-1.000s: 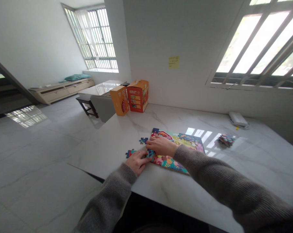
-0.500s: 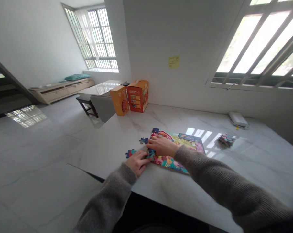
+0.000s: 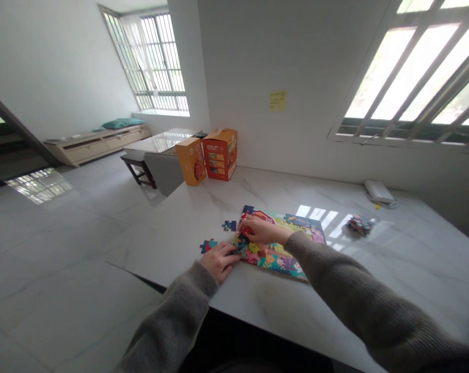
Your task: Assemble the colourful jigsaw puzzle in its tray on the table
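Note:
A colourful jigsaw puzzle (image 3: 281, 261), partly joined, lies on the white marbled table in front of me. My left hand (image 3: 220, 260) rests at its lower left edge, fingers stretched out and touching the pieces there. Over the upper left part of the puzzle, my right hand (image 3: 258, 230) has its fingers bent down and drawn together at a dark puzzle piece (image 3: 243, 239); the fingertips partly hide it. One loose blue puzzle piece (image 3: 229, 226) sits left of the puzzle. Another loose piece, blue, red and teal (image 3: 208, 245), lies beside my left hand.
A pile of puzzle pieces (image 3: 359, 225) is on the right of the table (image 3: 296, 305). Two orange boxes, one plain-sided (image 3: 191, 161) and one red-fronted (image 3: 221, 154), stand at the back left. A white device with a cable (image 3: 379, 191) lies near the wall.
My right hand has lifted and shifted slightly right, its fingers now more bent, uncovering more of the puzzle's left side. My left hand stays in nearly the same place.

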The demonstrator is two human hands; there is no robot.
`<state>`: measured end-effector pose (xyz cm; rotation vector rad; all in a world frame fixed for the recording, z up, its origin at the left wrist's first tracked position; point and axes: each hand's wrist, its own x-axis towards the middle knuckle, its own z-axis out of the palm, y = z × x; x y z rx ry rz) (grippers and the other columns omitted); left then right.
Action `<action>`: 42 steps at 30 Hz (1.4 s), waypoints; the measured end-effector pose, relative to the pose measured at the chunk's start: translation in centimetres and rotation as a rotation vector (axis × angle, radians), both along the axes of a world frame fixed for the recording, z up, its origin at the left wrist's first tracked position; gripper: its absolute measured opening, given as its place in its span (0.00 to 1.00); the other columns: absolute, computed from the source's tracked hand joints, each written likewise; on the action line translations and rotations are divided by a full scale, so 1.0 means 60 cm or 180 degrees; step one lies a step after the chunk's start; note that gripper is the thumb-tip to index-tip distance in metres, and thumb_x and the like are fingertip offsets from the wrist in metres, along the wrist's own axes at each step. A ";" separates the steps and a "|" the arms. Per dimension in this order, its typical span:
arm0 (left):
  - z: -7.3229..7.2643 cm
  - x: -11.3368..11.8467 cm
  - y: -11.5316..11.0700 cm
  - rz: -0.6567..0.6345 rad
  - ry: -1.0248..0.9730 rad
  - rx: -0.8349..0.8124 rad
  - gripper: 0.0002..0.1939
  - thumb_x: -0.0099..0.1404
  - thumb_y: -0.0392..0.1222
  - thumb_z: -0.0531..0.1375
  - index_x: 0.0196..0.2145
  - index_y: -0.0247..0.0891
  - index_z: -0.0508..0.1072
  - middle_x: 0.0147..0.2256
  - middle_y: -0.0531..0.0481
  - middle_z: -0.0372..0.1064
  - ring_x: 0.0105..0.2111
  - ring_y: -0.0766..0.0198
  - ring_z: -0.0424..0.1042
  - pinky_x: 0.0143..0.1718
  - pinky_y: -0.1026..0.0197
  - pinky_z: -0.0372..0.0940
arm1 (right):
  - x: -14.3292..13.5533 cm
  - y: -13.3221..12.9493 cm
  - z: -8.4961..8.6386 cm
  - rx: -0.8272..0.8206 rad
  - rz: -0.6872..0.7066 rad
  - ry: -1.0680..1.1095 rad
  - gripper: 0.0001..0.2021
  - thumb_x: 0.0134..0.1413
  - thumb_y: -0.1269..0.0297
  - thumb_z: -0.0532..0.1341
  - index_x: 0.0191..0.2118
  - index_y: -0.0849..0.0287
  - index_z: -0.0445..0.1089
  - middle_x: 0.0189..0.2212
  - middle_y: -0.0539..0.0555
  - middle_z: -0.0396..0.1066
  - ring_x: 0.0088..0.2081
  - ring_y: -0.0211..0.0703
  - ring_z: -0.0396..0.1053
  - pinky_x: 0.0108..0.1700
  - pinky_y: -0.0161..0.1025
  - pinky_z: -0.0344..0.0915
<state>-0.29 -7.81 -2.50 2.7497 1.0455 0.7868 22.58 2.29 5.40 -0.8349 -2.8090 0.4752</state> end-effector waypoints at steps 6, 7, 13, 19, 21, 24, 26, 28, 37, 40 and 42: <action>0.001 0.002 -0.002 0.0027 -0.0003 -0.0023 0.23 0.60 0.32 0.54 0.51 0.41 0.76 0.49 0.42 0.70 0.50 0.52 0.66 0.54 0.47 0.67 | -0.003 0.020 -0.022 -0.0973 -0.0714 0.0758 0.16 0.56 0.72 0.59 0.51 0.58 0.71 0.33 0.50 0.73 0.30 0.35 0.68 0.33 0.31 0.63; 0.002 0.002 -0.003 0.0042 -0.0006 -0.0019 0.23 0.60 0.32 0.55 0.51 0.41 0.76 0.49 0.43 0.70 0.50 0.52 0.67 0.54 0.47 0.67 | -0.002 0.024 -0.023 -0.1058 -0.0867 0.0913 0.16 0.56 0.73 0.59 0.50 0.59 0.71 0.32 0.50 0.73 0.30 0.35 0.68 0.32 0.30 0.63; 0.014 0.007 -0.010 0.0191 0.0007 -0.0023 0.19 0.63 0.35 0.56 0.50 0.41 0.76 0.50 0.42 0.71 0.50 0.52 0.67 0.54 0.47 0.65 | 0.029 0.054 -0.013 -0.1191 -0.1619 0.1591 0.13 0.56 0.72 0.58 0.46 0.63 0.74 0.29 0.52 0.75 0.28 0.35 0.67 0.29 0.29 0.62; 0.020 0.009 -0.010 0.0320 -0.0087 0.0054 0.18 0.65 0.35 0.55 0.50 0.40 0.76 0.47 0.43 0.72 0.48 0.54 0.68 0.51 0.49 0.65 | 0.025 0.032 -0.027 -0.1214 -0.1454 0.1159 0.13 0.55 0.71 0.57 0.43 0.61 0.77 0.25 0.48 0.72 0.23 0.32 0.62 0.25 0.28 0.56; 0.020 0.009 -0.010 0.0325 -0.0056 0.0063 0.18 0.65 0.36 0.55 0.51 0.41 0.75 0.48 0.42 0.71 0.49 0.53 0.68 0.51 0.49 0.64 | 0.015 0.022 -0.033 -0.1056 -0.1257 0.1046 0.12 0.56 0.71 0.58 0.42 0.61 0.77 0.25 0.48 0.72 0.24 0.33 0.63 0.27 0.28 0.57; 0.021 0.010 -0.011 0.0333 0.0025 0.0059 0.19 0.65 0.37 0.55 0.53 0.41 0.74 0.50 0.42 0.71 0.50 0.52 0.67 0.53 0.48 0.63 | 0.005 0.017 -0.035 -0.0740 -0.1009 0.0827 0.11 0.56 0.71 0.60 0.43 0.61 0.77 0.27 0.49 0.73 0.27 0.35 0.66 0.31 0.30 0.61; 0.023 0.012 -0.011 0.0322 0.0022 0.0064 0.18 0.65 0.37 0.55 0.52 0.41 0.75 0.50 0.43 0.71 0.51 0.53 0.67 0.54 0.48 0.63 | 0.006 0.019 -0.032 -0.0428 -0.0954 0.0683 0.12 0.56 0.72 0.60 0.45 0.60 0.76 0.33 0.52 0.75 0.31 0.36 0.68 0.36 0.32 0.63; 0.025 0.014 -0.011 0.0260 0.0001 0.0073 0.17 0.65 0.38 0.55 0.50 0.40 0.75 0.50 0.43 0.72 0.50 0.53 0.67 0.55 0.48 0.62 | 0.012 0.023 -0.028 -0.0091 -0.0978 0.0581 0.12 0.57 0.74 0.59 0.45 0.60 0.76 0.39 0.55 0.75 0.35 0.38 0.70 0.41 0.33 0.64; 0.030 0.046 -0.001 0.0489 0.0408 -0.0020 0.28 0.67 0.51 0.55 0.61 0.36 0.65 0.60 0.39 0.63 0.58 0.47 0.62 0.57 0.46 0.60 | 0.007 0.024 -0.028 0.0466 -0.1145 -0.0115 0.12 0.65 0.69 0.53 0.45 0.64 0.74 0.43 0.60 0.72 0.45 0.44 0.70 0.50 0.36 0.62; 0.029 0.055 0.000 0.0576 0.0565 -0.0127 0.29 0.67 0.55 0.54 0.60 0.36 0.67 0.60 0.39 0.64 0.58 0.46 0.63 0.57 0.46 0.59 | -0.004 0.021 -0.024 0.0449 -0.1233 -0.0268 0.11 0.64 0.68 0.54 0.42 0.63 0.74 0.43 0.61 0.72 0.45 0.44 0.70 0.50 0.36 0.61; 0.031 0.057 -0.001 0.0628 0.0631 -0.0186 0.30 0.67 0.57 0.53 0.60 0.37 0.67 0.61 0.41 0.64 0.58 0.47 0.62 0.58 0.46 0.58 | -0.009 0.020 -0.022 0.0367 -0.1339 -0.0233 0.10 0.63 0.68 0.55 0.41 0.63 0.74 0.43 0.61 0.73 0.45 0.44 0.70 0.49 0.35 0.61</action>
